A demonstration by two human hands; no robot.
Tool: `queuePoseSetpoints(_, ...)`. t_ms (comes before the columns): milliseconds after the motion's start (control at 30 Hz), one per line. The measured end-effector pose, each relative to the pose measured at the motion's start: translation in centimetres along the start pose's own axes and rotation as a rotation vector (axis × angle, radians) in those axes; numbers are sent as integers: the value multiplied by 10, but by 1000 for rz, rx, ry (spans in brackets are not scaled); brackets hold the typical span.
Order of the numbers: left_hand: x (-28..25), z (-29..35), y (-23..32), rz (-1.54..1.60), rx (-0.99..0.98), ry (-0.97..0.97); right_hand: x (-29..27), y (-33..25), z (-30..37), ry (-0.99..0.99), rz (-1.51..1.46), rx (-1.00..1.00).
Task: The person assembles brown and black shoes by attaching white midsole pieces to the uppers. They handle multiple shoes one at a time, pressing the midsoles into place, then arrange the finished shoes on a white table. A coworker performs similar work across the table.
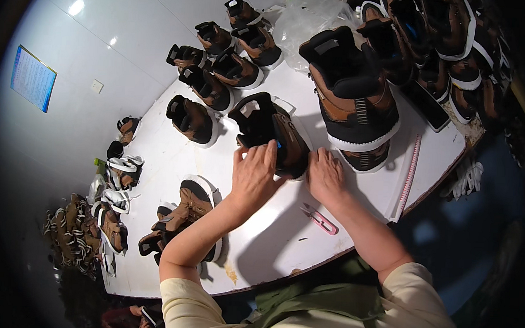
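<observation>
A brown and black shoe (292, 143) with a white sole stands on the white table between my hands, its dark opening facing up. My left hand (254, 174) grips the near left side of its collar, fingertips at the rim and a small blue spot beside them. My right hand (327, 174) is closed against the shoe's near right side, fingers bent; its grip underneath is partly hidden. Close to my right forearm lie pink-handled thread snips (320, 219) on the table.
Several similar shoes (206, 88) stand at the far left. A larger-looking shoe (353, 103) rests atop another at the right, near a phone (426, 105) and piled shoes (438, 31). A clear plastic bag (315, 22) sits behind. More shoes (193, 211) lie left of my left arm.
</observation>
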State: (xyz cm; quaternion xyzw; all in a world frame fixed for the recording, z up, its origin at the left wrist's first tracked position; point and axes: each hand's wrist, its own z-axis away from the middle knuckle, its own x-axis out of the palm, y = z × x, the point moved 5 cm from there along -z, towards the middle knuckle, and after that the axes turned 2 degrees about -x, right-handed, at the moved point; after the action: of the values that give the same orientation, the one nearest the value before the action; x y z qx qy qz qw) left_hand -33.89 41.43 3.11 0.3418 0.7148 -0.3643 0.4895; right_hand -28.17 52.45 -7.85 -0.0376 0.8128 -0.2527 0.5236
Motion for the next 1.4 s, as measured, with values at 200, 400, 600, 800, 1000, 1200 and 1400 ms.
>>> queuePoseSetpoints(200, -16, 16, -15, 265, 103, -13, -2, -3, 3, 13, 7, -22)
queuePoseSetpoints(400, -136, 79, -83, 313, -220, 296, -5, 2, 2, -23, -60, 7)
queuePoseSetpoints(600, -137, 130, -285, -344, -454, 313, 6, -6, 4, -33, -15, 4)
queuePoseSetpoints(800, -23, 138, -405, -82, -562, 128, 1, -7, 0, -156, -57, 28)
queuePoseSetpoints(1000, 79, 106, -421, -6, -481, -98, 4, -4, 1, -163, -51, 35)
queuePoseSetpoints(1200, 98, 85, -433, 68, -496, -70, 4, -4, 2, -155, -22, 33)
queuePoseSetpoints(1400, 106, 93, -416, -13, -568, 43, 3, 0, 0, -177, -62, 38)
